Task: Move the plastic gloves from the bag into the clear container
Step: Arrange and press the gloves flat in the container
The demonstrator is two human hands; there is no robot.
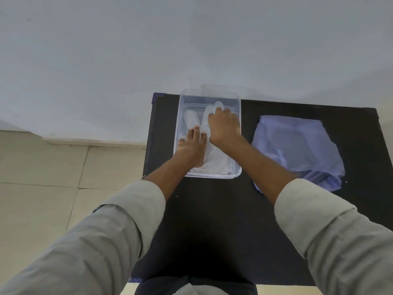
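A clear plastic container (178, 116) sits at the far left of the black table. Inside it lie thin whitish plastic gloves (217, 160), spread over the bottom. Both my hands are inside the container. My left hand (191, 145) lies flat, fingers together, pressing on the gloves near the container's left side. My right hand (224, 126) rests further back, its fingers curled over the glove's fingertip end (218, 104). A bluish translucent plastic bag (297, 150) lies flattened on the table to the right of the container.
The black table (212, 220) stands against a pale wall (191, 39). Beige floor tiles (42, 177) lie to the left. A second clear piece, perhaps a lid (225, 89), stands behind the container.
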